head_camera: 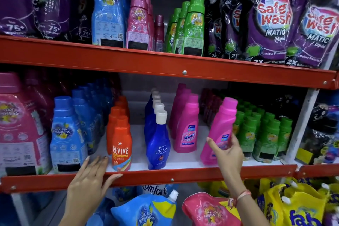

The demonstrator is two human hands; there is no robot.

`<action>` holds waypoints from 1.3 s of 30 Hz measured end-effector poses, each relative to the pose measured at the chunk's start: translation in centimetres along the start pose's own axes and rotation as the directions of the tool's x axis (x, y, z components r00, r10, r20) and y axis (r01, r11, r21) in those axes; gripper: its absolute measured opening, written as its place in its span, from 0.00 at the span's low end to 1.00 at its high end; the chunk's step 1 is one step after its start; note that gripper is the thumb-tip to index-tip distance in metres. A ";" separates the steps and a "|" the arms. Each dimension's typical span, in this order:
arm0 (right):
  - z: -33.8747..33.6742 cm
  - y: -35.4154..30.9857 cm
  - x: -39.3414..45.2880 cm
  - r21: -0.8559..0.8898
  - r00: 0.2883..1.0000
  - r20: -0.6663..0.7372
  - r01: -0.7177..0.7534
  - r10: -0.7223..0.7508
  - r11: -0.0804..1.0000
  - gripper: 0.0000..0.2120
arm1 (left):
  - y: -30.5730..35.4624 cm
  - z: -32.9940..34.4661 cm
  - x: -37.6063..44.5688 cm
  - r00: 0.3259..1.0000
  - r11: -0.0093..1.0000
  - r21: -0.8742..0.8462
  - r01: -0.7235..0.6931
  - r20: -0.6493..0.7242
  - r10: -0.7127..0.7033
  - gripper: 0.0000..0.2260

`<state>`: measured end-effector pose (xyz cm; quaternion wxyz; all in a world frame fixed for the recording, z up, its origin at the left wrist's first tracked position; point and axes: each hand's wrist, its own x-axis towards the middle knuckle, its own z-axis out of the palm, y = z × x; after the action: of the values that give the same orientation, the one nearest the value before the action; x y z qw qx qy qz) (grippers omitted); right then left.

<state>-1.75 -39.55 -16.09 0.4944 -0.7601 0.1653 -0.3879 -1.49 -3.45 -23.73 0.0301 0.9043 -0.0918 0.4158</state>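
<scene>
Red-edged shop shelves (165, 174) carry detergents. Right hand (229, 154) grasps the pink bottle (220, 126), whose long axis leans up and right from it; left hand (89, 178) rests released, well apart

At the front edge of the middle shelf (183, 175) I read REVIVE on the orange bottle (121, 146), UJALA on the blue bottle (158, 146) and Vanish on the standing pink bottle (187, 134). Purple pouches (273, 24) at the right end of the upper shelf (183, 64) say Safe Wash MATIC liquid. The label on the tilted pink bottle (221, 124) that my right hand (230, 155) holds is too blurred to read.
</scene>
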 end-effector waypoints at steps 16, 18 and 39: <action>3.0 -1.1 -2.2 0.100 0.958 0.276 0.050 -0.076 0.994 0.28 | -0.2 0.0 0.1 0.995 1.000 -0.014 0.000 0.104 0.002 0.33; 2.9 -1.1 -2.2 0.100 0.955 0.285 0.049 -0.076 0.994 0.28 | -0.2 0.0 0.2 0.997 1.000 -0.012 -0.004 0.083 0.005 0.33; 6.6 -10.3 -14.2 0.439 0.837 0.463 0.069 -0.292 0.896 0.07 | 2.7 -5.3 2.7 0.840 0.413 -0.756 0.507 0.326 -0.434 0.37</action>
<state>-7.32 -21.74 -14.50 0.6268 -0.7293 -0.1316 -0.2406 -4.21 -5.79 -18.26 0.5575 0.7875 -0.0177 0.2623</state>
